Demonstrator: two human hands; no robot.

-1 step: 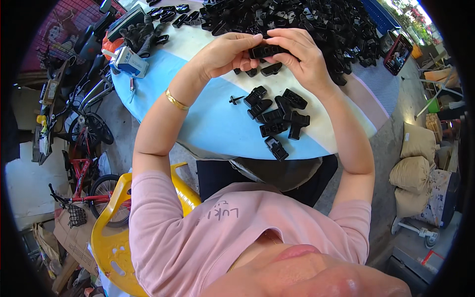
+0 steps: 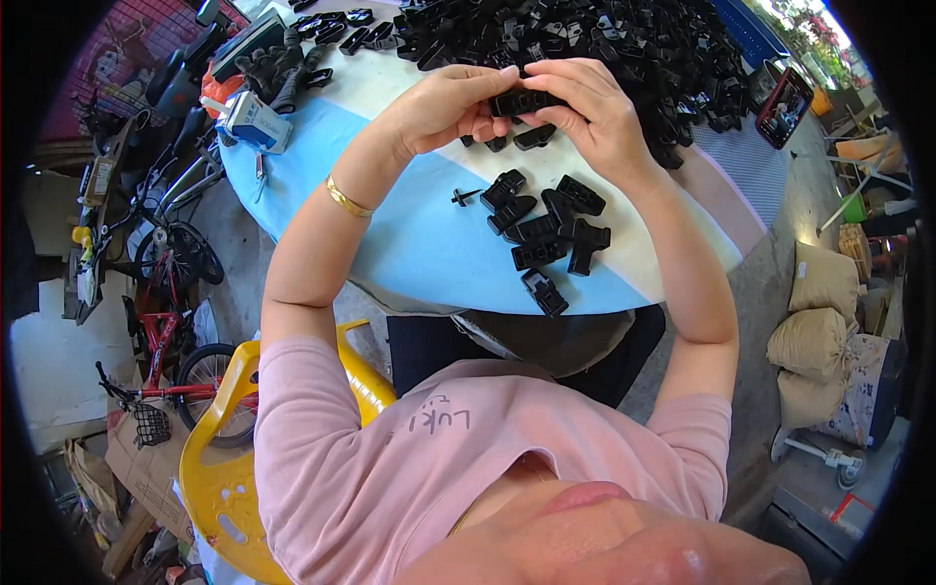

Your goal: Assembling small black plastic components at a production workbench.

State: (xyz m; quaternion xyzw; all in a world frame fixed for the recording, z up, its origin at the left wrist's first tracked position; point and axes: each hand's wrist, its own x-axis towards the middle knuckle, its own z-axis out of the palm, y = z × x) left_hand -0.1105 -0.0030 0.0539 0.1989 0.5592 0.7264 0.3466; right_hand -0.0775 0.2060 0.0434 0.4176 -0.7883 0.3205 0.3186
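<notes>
Above the table's far middle, both my hands hold one small oblong black plastic part (image 2: 524,101) between them. My left hand (image 2: 450,102) pinches its left end between thumb and fingers. At the other end, the fingers and thumb of my right hand (image 2: 588,107) close around it and hide part of its surface. Just below lies another black part (image 2: 534,136). Nearer to me a loose group of several black plastic parts (image 2: 548,229) rests on the cloth, with a small black pin-like piece (image 2: 465,196) beside it on the left.
A large heap of black parts (image 2: 585,39) covers the back of the table (image 2: 409,229). To the left stand a blue-and-white carton (image 2: 255,123) and dark gloves (image 2: 273,73). A phone (image 2: 785,107) leans at the right edge. A yellow chair (image 2: 219,429) is behind my left arm.
My right fingers have shifted very slightly to the left on the black part. Everything else looks the same.
</notes>
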